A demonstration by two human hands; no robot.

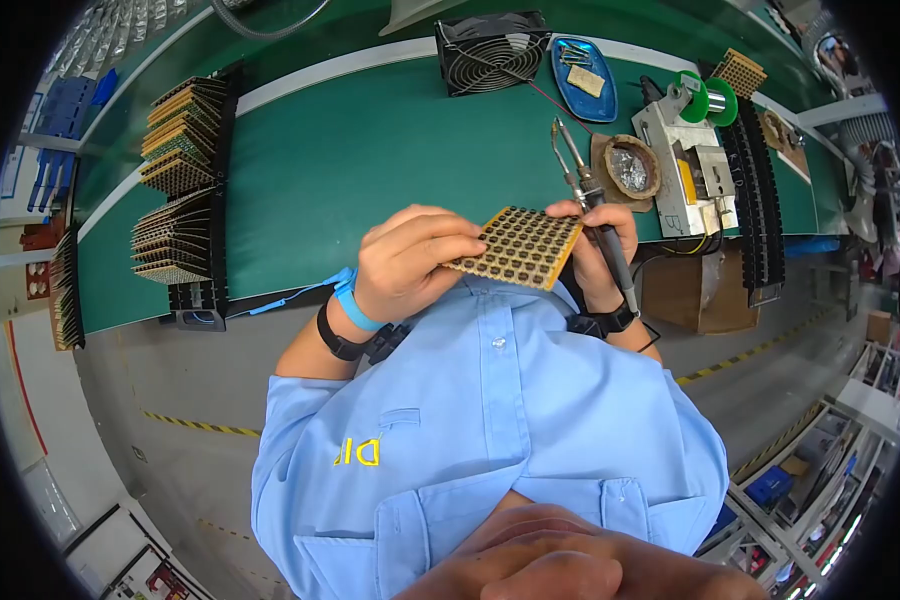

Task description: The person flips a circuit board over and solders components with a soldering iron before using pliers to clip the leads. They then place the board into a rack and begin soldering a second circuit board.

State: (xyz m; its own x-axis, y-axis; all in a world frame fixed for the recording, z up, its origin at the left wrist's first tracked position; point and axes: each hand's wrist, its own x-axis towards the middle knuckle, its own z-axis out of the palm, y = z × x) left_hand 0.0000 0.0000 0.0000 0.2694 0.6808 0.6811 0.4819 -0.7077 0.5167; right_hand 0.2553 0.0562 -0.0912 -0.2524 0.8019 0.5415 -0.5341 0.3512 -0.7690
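A panel-like circuit board (518, 246), yellow-edged and covered with rows of dark round parts, is held tilted in front of my chest. My left hand (415, 255) grips its left edge, with a blue strap around the wrist. At the opposite edge, my right hand (598, 262) steadies the board with its fingertips. That same hand is closed on a soldering iron (612, 258) with a dark handle. The iron's metal tip points up and away from me, over the green bench, apart from the board. My right fingers are partly hidden behind the board and iron.
The green bench (330, 170) carries a black rack of boards (180, 235) at left. Behind are a fan (492, 55) and a blue tray (582, 100) with a sponge. A round solder bowl (632, 168), a solder feeder with green spools (685, 150) and another black rack (755, 190) stand right.
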